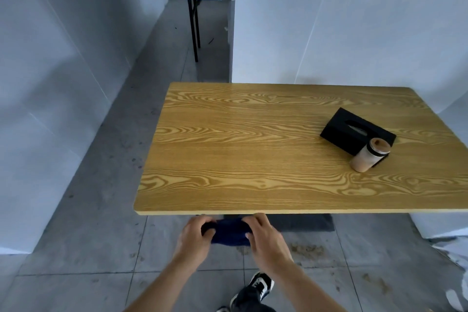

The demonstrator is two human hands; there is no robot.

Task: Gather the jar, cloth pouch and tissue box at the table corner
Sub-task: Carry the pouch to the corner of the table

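Below the counter's [253,149] near edge, both hands (left [192,238], right [266,238]) grip the cloth pouch [229,232]; jar [369,156] and tissue box [354,132] already touch, toward the counter's right side. Pouch placement remains.

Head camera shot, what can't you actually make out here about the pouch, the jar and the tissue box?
- Dark blue cloth pouch: held off the table between the left hand and the right hand, whose fingers cover both ends; its shape and opening stay hidden.
- Jar: contents and lid detail too small and blurred.
- Black tissue box: near corner hidden behind the jar; whether they touch is unclear.
- Wooden table: right side cut off by the frame edge.
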